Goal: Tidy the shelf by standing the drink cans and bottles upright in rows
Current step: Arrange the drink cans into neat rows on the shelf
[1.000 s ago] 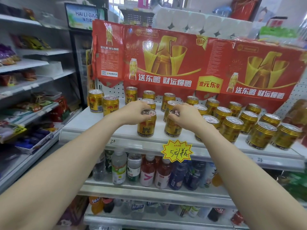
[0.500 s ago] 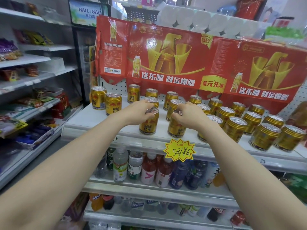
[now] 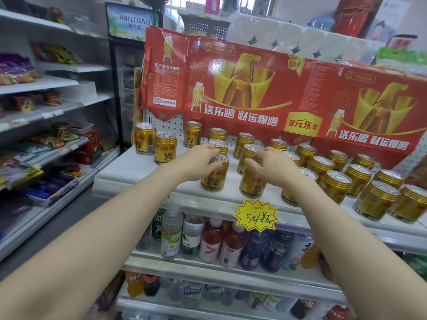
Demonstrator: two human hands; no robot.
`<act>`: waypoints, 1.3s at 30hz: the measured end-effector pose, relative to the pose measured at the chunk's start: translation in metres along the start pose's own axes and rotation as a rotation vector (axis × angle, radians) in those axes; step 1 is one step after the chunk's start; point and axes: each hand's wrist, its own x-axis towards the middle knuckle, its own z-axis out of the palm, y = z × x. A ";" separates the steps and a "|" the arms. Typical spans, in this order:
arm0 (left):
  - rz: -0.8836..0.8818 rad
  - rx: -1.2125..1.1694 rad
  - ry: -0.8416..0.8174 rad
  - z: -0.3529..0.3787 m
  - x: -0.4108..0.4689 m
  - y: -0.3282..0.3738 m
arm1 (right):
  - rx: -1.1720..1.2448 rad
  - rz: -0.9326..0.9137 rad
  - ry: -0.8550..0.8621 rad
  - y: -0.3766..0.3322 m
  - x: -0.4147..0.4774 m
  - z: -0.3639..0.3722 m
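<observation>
**Task items.** The white top shelf (image 3: 138, 168) carries short gold drink cans (image 3: 338, 189) with ribbed shoulders, silver pull-tab lids and a red bull emblem. Every can in view stands upright. They sit in loose rows running from the front edge back to the perforated back panel (image 3: 176, 125).

**Grips.** The left grip (image 3: 199, 161), a bare hand, has its fingers curled over the lid rim of the left front gold can (image 3: 215, 180) and holds it. The right grip (image 3: 271, 166), also bare, has its fingers and thumb curled round the top of the right front gold can (image 3: 253, 185) and holds it. Both cans stand on the shelf near its front edge, just beside each other but apart.

**Obscured.**
- Fingers cover most of both held lids.
- The right forearm (image 3: 335, 227) hides much of one front-row can.
- The shelf lip and the price tag cover the tops of several plastic drink bottles (image 3: 209, 243) on the shelf below.
- The lowest shelf is blurred and its labels cannot be read.
- Small print on the cans is illegible.

**Legible.**
- The cans read "RedBull", with "红牛" beneath.
- The red cardboard banner (image 3: 242, 88) above the cans reads "送东鹏 财运爆鹏" twice, and "壹元乐享" on a yellow panel.
- The yellow starburst price tag (image 3: 256, 217) on the shelf edge reads "5元/瓶".
- The cooler sign (image 3: 134, 20) at upper left reads "HAI LI GAO".
</observation>
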 end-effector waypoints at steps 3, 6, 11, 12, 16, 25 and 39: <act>0.010 0.020 0.070 -0.003 -0.007 -0.015 | -0.017 0.005 0.037 -0.006 0.008 -0.002; 0.001 0.028 0.187 -0.015 -0.015 -0.044 | 0.015 -0.012 0.102 -0.025 0.020 -0.004; -0.168 0.075 0.336 -0.045 -0.026 -0.119 | 0.088 -0.122 0.128 -0.087 0.051 -0.004; -0.203 0.087 0.322 -0.049 -0.028 -0.133 | 0.103 -0.145 0.120 -0.101 0.058 -0.001; -0.247 0.104 0.247 -0.055 -0.029 -0.174 | 0.205 -0.175 0.044 -0.158 0.090 0.017; -0.228 0.023 0.142 -0.046 -0.001 -0.210 | 0.283 -0.102 -0.118 -0.213 0.117 0.043; -0.303 -0.091 0.200 -0.034 0.011 -0.218 | 0.229 0.084 -0.062 -0.207 0.050 0.018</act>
